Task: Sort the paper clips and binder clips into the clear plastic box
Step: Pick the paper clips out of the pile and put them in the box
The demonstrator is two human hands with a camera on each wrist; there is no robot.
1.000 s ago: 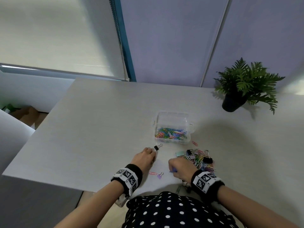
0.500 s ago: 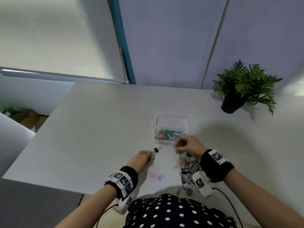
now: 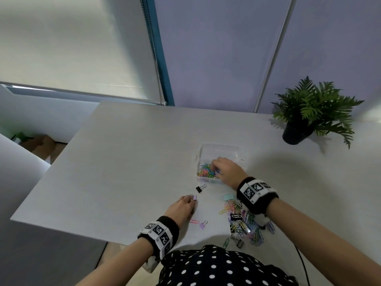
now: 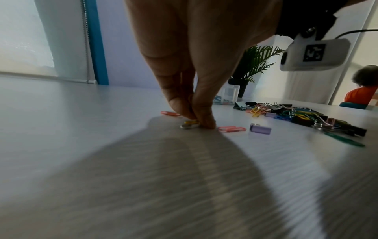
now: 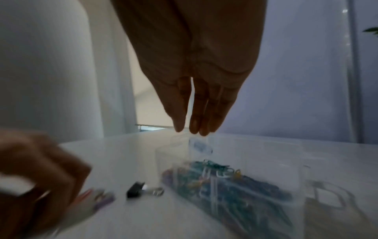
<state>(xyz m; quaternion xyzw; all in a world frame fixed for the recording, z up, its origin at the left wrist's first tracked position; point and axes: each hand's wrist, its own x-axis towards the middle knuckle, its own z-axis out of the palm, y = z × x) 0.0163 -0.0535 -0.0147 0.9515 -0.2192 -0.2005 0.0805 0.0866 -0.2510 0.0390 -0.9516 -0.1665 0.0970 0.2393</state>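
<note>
The clear plastic box (image 3: 218, 148) stands mid-table with coloured paper clips (image 3: 206, 173) heaped in its near half. My right hand (image 3: 214, 168) hovers over it, fingers straight and pointing down in the right wrist view (image 5: 190, 129), with nothing seen between them. My left hand (image 3: 190, 200) is down on the table left of the pile. In the left wrist view its thumb and finger (image 4: 197, 119) pinch a small yellow and white paper clip (image 4: 190, 124) against the tabletop. A purple binder clip (image 3: 194, 197) lies at its fingertips and a black binder clip (image 3: 200, 188) just beyond.
A mixed pile of paper clips and binder clips (image 3: 243, 223) lies at the front right, under my right forearm. A pink paper clip (image 3: 194, 221) and a second purple binder clip (image 3: 203, 225) lie by my left wrist. A potted plant (image 3: 296, 133) stands far right.
My right hand went from the pile near the table's front edge up to the box and its fingers have straightened. My left hand has stayed nearly in place.
</note>
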